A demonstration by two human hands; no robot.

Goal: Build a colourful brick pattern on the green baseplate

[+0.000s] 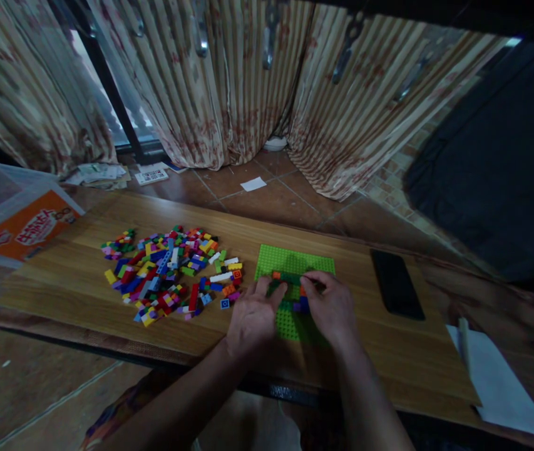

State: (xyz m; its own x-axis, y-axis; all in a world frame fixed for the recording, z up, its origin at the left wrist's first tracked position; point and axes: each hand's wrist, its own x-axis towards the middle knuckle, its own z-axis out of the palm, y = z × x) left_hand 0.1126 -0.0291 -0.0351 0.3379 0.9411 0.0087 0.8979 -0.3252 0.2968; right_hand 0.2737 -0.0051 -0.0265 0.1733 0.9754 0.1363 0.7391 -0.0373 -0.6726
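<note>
A bright green studded baseplate (295,255) lies on the wooden board under both my hands. On it stands a low outline of toy building bricks, with an orange brick (277,275) at its far left corner and a dark green brick (291,278) beside it. Blue and purple bricks (302,304) show on the right side. My left hand (255,316) is closed at the left of the outline, its fingers against the bricks. My right hand (332,307) pinches at the right end of the dark green brick. The fingers hide part of the structure.
A wide pile of loose coloured bricks (168,269) spreads over the left of the wooden board (83,300). A clear plastic box (8,181) with an orange label stands at far left. A black phone (395,285) lies right; white paper (501,379) sits past the edge.
</note>
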